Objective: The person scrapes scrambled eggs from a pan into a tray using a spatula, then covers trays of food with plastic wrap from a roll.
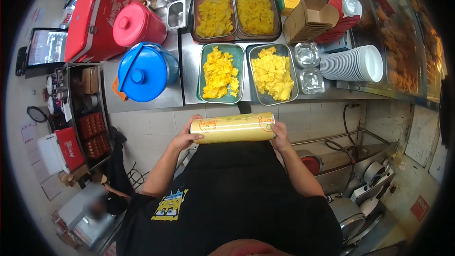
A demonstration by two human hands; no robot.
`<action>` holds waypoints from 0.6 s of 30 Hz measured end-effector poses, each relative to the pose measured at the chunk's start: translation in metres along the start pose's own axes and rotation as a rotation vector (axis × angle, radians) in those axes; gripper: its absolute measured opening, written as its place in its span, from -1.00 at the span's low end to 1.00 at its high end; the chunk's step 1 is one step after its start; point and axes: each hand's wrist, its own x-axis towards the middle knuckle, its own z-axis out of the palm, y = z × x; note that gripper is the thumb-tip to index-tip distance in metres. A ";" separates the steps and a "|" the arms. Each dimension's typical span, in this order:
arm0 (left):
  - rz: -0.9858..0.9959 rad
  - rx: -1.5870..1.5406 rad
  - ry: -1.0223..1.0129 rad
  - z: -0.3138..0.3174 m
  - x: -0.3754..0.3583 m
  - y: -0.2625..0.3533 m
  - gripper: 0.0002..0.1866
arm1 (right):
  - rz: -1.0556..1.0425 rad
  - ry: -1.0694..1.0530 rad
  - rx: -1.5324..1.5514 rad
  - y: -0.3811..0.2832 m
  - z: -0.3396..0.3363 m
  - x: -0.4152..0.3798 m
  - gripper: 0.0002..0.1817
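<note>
A large roll of cling film (pixel 232 128), yellowish with red print, lies level across the front of my body, below the counter edge. My left hand (pixel 185 135) is closed round its left end, and my right hand (pixel 279 135) grips the right end. Just beyond it on the counter stand a green-lined tray of yellow food (pixel 201 92) and a clear tray of yellow food (pixel 295 96). Behind these, a dark double tray (pixel 193 4) holds two more portions of yellow food, which look covered with film.
A blue lidded bucket (pixel 142 72), a pink lidded bucket (pixel 137 22) and a red cooler box (pixel 97 19) stand at the left. Clear plastic containers (pixel 310 80), stacked white cups (pixel 350 64) and cardboard boxes (pixel 310 16) are at the right. Another person (pixel 116 201) sits at lower left.
</note>
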 end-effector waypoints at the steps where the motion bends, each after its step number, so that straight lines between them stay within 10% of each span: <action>1: 0.041 0.049 0.005 -0.005 0.004 0.000 -0.13 | 0.014 0.004 0.008 -0.002 0.002 0.005 -0.47; 7: 0.141 0.174 0.161 -0.035 0.025 -0.004 -0.40 | 0.007 0.010 -0.100 -0.017 0.029 0.038 -0.61; 12: 0.177 0.250 0.229 -0.058 0.053 -0.017 -0.61 | 0.180 -0.257 -0.973 -0.005 0.015 0.076 -0.69; 18: 0.138 0.173 0.178 -0.100 0.073 -0.027 -0.60 | 0.065 -0.216 -1.326 -0.006 0.046 0.092 -0.79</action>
